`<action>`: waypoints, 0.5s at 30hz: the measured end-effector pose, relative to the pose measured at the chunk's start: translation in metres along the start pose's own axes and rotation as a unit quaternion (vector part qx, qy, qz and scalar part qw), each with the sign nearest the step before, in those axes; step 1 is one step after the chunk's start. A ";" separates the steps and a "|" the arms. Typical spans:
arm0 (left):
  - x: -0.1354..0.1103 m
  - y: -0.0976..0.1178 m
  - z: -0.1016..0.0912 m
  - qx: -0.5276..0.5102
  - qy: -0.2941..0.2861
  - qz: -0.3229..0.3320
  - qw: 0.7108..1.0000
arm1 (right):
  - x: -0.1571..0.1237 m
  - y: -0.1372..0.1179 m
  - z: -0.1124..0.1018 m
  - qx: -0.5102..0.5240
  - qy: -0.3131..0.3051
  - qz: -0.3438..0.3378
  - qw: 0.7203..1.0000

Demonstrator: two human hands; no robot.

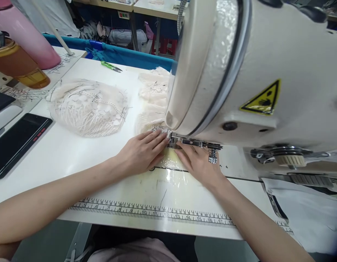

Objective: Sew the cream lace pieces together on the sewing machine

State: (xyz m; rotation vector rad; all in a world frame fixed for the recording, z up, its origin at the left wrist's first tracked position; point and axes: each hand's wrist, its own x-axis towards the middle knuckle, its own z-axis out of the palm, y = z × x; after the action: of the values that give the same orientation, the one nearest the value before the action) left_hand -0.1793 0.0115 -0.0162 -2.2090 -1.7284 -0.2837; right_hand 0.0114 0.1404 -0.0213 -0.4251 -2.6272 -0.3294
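Under the head of a white sewing machine [220, 72], a strip of sheer cream lace fabric [153, 109] lies gathered behind the presser foot [172, 140]. My left hand [143, 151] rests flat on the near end of this fabric, fingers stretched out toward the foot from the left. On the other side, my right hand [202, 165] lies on the machine bed with thumb and forefinger extended toward the foot. Metal parts and the machine head cover some of its fingers; no held thing shows in it. The fabric directly at the needle is mostly hidden.
A rounded heap of cream lace [89, 107] with loose threads lies left. Green thread snips [111, 66] are behind it. A black phone [21, 142], an amber bottle [21, 65] and a pink bottle [26, 36] stand or lie far left. A ruler strip [154, 213] runs along the front edge.
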 end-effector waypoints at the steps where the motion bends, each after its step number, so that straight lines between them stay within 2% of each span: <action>1: 0.000 0.000 0.000 0.003 -0.001 -0.002 1.000 | -0.001 0.002 0.002 0.016 -0.003 0.007 1.000; 6: -0.001 0.004 -0.004 0.027 -0.004 -0.015 1.000 | -0.005 0.005 0.010 0.086 -0.008 0.034 0.996; 10: 0.002 0.004 -0.014 0.048 -0.039 -0.043 0.997 | -0.006 0.007 0.006 0.125 -0.019 0.089 0.988; 13: 0.018 -0.007 -0.017 0.020 -0.052 -0.092 0.994 | -0.005 0.009 0.000 0.156 -0.039 0.096 0.982; 15: 0.036 -0.018 -0.015 -0.010 -0.052 -0.135 0.989 | -0.003 0.011 -0.001 0.165 -0.028 0.092 0.982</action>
State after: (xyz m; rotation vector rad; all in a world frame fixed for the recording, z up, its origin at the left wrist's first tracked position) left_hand -0.1876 0.0423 0.0123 -2.0331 -2.0928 -0.2542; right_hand 0.0186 0.1489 -0.0200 -0.5624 -2.6053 0.1793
